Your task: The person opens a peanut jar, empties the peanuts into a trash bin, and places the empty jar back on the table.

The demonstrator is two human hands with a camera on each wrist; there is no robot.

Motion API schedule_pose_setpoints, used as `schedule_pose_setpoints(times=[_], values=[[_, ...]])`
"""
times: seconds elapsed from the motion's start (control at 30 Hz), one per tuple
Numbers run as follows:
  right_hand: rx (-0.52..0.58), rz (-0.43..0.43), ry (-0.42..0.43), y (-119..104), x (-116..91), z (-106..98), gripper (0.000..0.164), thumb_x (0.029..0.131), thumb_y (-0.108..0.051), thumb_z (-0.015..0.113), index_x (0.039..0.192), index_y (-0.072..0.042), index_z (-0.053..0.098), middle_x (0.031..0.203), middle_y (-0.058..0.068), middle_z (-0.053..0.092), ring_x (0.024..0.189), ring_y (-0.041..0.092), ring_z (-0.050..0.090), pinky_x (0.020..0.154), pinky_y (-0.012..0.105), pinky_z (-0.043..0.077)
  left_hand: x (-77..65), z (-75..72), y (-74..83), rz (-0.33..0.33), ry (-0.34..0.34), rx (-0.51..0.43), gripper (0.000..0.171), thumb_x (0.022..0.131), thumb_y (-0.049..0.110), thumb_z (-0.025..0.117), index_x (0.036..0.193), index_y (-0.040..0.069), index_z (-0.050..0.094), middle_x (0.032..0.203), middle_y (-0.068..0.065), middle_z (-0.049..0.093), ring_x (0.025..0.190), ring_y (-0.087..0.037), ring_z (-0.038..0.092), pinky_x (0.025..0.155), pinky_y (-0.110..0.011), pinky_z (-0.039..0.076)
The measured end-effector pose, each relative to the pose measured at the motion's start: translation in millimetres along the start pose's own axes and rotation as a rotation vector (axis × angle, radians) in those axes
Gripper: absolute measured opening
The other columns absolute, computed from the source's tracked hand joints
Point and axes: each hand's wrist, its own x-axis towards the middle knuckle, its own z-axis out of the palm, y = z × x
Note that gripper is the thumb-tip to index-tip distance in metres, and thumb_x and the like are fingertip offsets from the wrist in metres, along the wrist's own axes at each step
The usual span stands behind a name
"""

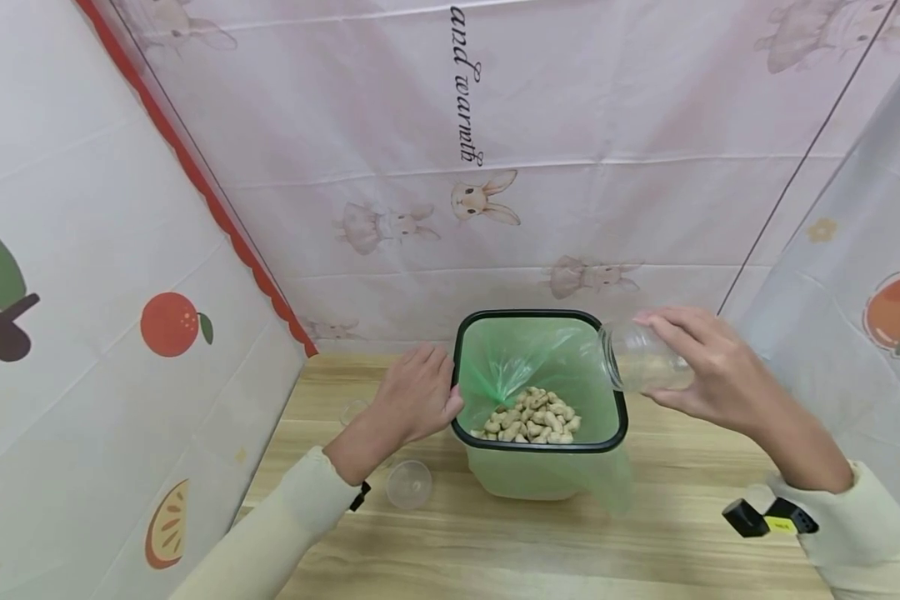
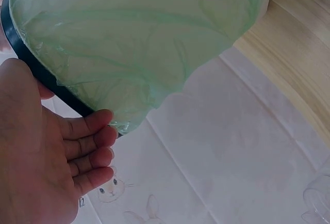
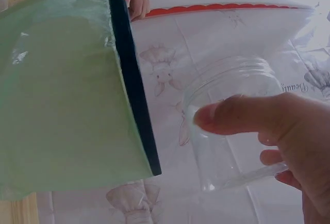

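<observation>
A pale green bin (image 1: 521,477) with a black rim stands on the table, lined with a green plastic bag (image 2: 149,43). Unshelled peanuts (image 1: 536,417) lie heaped inside it. My left hand (image 1: 417,393) grips the bin's left rim, thumb on one side and fingers on the other. Over at the right rim, my right hand (image 1: 712,367) holds a clear jar (image 1: 641,357) tipped on its side, mouth toward the bin. In the right wrist view the thumb crosses the jar (image 3: 221,157), and I see no contents through its transparent wall.
A clear round lid (image 1: 408,485) lies on the wooden table (image 1: 570,550) left of the bin. Another clear round piece (image 1: 353,411) is partly hidden behind my left forearm. Printed cloth walls (image 1: 390,300) close in the back and both sides.
</observation>
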Motion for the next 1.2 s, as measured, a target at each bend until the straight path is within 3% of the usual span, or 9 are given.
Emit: schedule_pose_setpoints(times=[0.33,0.53,0.67,0.77,0.93,1.03,1.2], values=[[0.018,0.127,0.127,7.7,-19.3,3.1,0.092,0.089,-0.075,0.060,0.123,0.010,0.067,0.114,0.027,0.066,0.105,0.043,0.050,0.114,0.012,0.024,-0.1,-0.1,0.6,0.002,0.012,0.023,0.032,0.096,0.035,0.046,0.080,0.010,0.057,0.080,-0.004,0.050,0.076,-0.021,0.043,0.071,-0.030,0.042],[-0.009,0.226,0.123,8.2,-34.1,3.9,0.097,0.084,-0.081,0.059,0.125,0.006,0.067,0.111,0.023,0.065,0.100,0.034,0.050,0.100,0.009,0.026,0.2,0.5,0.2,0.002,0.020,0.020,0.032,0.095,0.034,0.046,0.078,0.009,0.056,0.080,-0.004,0.049,0.076,-0.021,0.041,0.070,-0.030,0.040],[-0.038,0.310,0.076,7.2,-43.2,3.1,0.101,0.080,-0.084,0.059,0.128,0.005,0.064,0.112,0.021,0.065,0.103,0.033,0.051,0.093,0.012,0.032,0.5,0.1,0.0,0.000,-0.007,0.028,0.032,0.096,0.035,0.046,0.079,0.009,0.056,0.080,-0.004,0.049,0.076,-0.020,0.041,0.070,-0.029,0.039],[-0.040,0.365,0.036,8.2,-50.8,3.2,0.098,0.074,-0.075,0.074,0.129,0.005,0.063,0.113,0.022,0.065,0.104,0.035,0.053,0.086,0.021,0.037,0.3,-0.3,0.1,-0.005,-0.028,0.030,0.032,0.096,0.035,0.047,0.079,0.010,0.056,0.081,-0.004,0.050,0.077,-0.020,0.041,0.070,-0.029,0.039],[-0.054,0.436,0.008,10.4,-64.4,8.1,0.089,0.053,-0.034,0.093,0.127,0.003,0.062,0.110,0.021,0.067,0.100,0.036,0.057,0.080,0.037,0.040,0.4,-0.5,0.4,-0.013,-0.035,0.016,0.032,0.097,0.035,0.047,0.079,0.010,0.055,0.081,-0.004,0.049,0.077,-0.021,0.040,0.070,-0.028,0.038],[-0.069,0.486,0.010,10.2,-74.6,14.7,0.091,0.045,-0.020,0.094,0.128,0.001,0.062,0.113,0.020,0.068,0.099,0.036,0.060,0.078,0.034,0.040,0.3,-0.1,0.5,-0.015,-0.030,0.009,0.032,0.097,0.035,0.045,0.079,0.009,0.055,0.081,-0.004,0.049,0.077,-0.021,0.040,0.070,-0.029,0.038],[-0.044,0.582,0.010,10.0,-97.2,29.1,0.091,0.045,-0.015,0.097,0.128,0.001,0.062,0.118,0.022,0.069,0.103,0.038,0.061,0.078,0.026,0.038,-0.9,0.3,0.0,-0.013,-0.023,0.013,0.032,0.097,0.035,0.045,0.079,0.010,0.055,0.081,-0.004,0.049,0.077,-0.020,0.040,0.070,-0.029,0.038]])
